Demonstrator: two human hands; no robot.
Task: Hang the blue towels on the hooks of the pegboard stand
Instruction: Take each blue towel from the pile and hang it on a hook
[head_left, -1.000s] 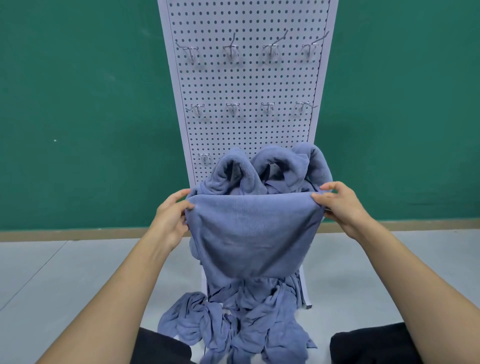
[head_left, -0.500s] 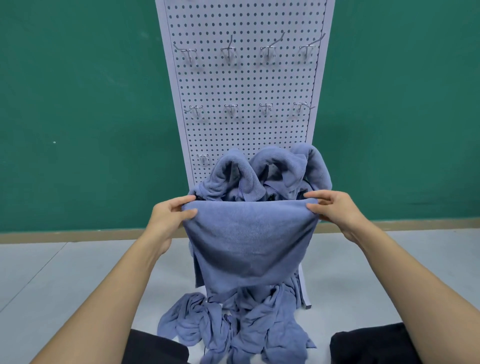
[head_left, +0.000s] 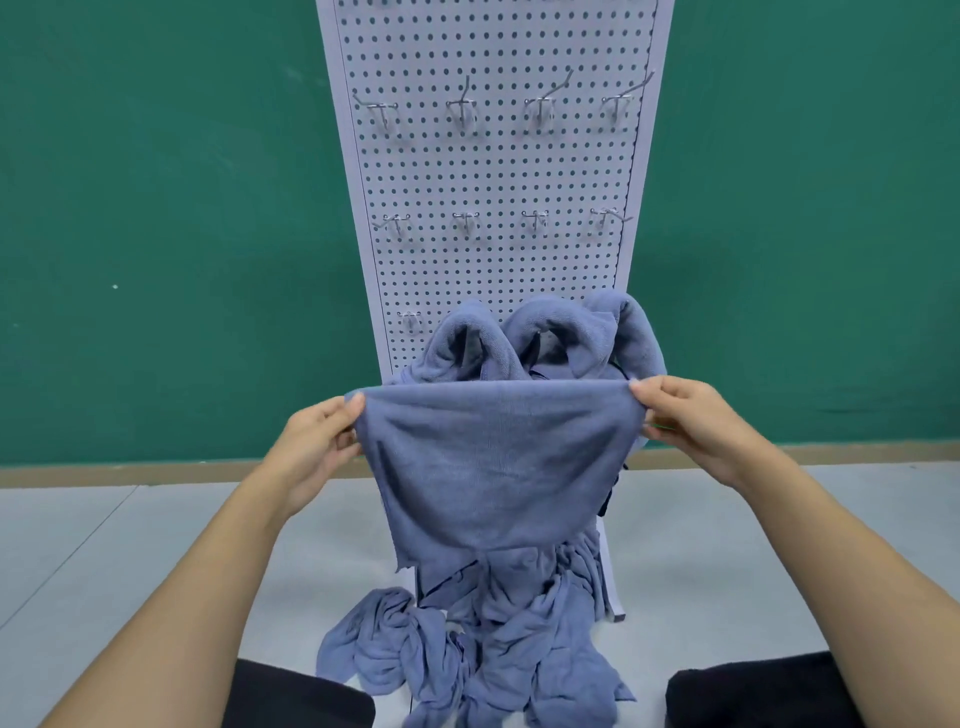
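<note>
I hold a blue towel (head_left: 493, 462) stretched flat in front of the white pegboard stand (head_left: 493, 171). My left hand (head_left: 317, 447) pinches its upper left corner and my right hand (head_left: 691, 421) pinches its upper right corner. Behind the towel, three blue towels (head_left: 561, 338) hang on the lowest row of hooks. One bare hook (head_left: 410, 319) shows at the left of that row. Two upper rows of metal hooks (head_left: 462, 109) are bare. A heap of blue towels (head_left: 467, 654) lies on the floor at the stand's foot.
A green wall (head_left: 156, 208) stands behind the pegboard, with a tan skirting strip (head_left: 130, 473) along the grey floor (head_left: 104, 545). My dark-clad knees (head_left: 753, 691) show at the bottom edge on both sides of the heap.
Both hands have pulled the towel's top edge taut and straight, moving slightly apart. The towel now hangs flatter, and the view sits a little lower on the pegboard.
</note>
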